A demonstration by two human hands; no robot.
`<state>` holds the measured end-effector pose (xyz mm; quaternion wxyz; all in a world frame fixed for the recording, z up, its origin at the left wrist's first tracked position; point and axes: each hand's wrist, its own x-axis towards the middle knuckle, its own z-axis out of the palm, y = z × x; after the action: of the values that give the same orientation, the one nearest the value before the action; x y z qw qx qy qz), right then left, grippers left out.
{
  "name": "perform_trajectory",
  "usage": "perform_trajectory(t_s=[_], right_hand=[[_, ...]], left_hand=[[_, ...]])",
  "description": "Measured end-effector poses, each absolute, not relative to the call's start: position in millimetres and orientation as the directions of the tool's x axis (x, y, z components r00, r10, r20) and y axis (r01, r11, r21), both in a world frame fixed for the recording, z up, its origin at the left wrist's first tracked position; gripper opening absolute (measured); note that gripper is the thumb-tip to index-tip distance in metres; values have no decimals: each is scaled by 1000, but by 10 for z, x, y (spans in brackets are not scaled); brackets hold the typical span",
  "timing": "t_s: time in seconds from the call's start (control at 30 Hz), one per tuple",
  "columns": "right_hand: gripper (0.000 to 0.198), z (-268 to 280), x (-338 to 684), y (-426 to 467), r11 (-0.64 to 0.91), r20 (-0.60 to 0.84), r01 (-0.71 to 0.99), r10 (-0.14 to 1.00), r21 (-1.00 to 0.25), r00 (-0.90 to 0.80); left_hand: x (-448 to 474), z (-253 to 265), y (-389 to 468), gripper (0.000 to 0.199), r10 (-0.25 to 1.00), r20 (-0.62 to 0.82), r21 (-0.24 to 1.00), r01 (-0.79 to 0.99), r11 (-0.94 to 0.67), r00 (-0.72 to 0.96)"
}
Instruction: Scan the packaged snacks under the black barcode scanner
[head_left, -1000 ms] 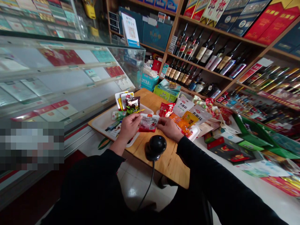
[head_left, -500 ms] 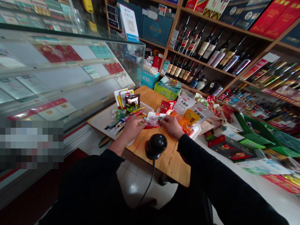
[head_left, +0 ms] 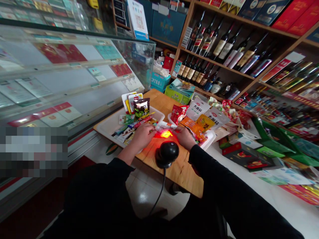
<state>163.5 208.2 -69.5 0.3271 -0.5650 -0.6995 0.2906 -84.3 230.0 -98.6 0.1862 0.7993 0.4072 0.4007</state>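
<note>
A small snack packet (head_left: 165, 126) is stretched between my two hands over the wooden table. My left hand (head_left: 144, 135) pinches its left edge, fingers closed. At the opposite edge, my right hand (head_left: 183, 136) has its fingers closed on the packet too. Directly in front of the packet stands a black barcode scanner (head_left: 168, 152) with a cable, and red light glows on the packet's lower part. To the left is a white tray (head_left: 106, 127) of snack packets and sticks. Another white tray (head_left: 211, 136) on the right holds orange, red and white snack bags.
The wooden table (head_left: 185, 172) has its front edge close to my body. A glass display case (head_left: 62, 79) runs along the left. Behind are a green box (head_left: 176, 94) and shelves of bottles (head_left: 221, 46). Boxes and bags (head_left: 251, 157) cover the floor at right.
Red light has come on and now falls on the packet and the table around it. The packet has tipped and sits slightly lower, still between both hands.
</note>
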Motion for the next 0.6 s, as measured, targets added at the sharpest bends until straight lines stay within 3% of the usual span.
perform_trajectory(t_s=[0.4,0.6], right_hand=[[30,-705,1691,2010,171,148,522,985,-835,-86],[29,-717,1795,1971,179,179,538,982,-824,-51]], left_hand=[[-741,-844,2207,15,850,433,691,495,-527,300],[-614,-716,2131,13,823,485,672,476,-567,295]])
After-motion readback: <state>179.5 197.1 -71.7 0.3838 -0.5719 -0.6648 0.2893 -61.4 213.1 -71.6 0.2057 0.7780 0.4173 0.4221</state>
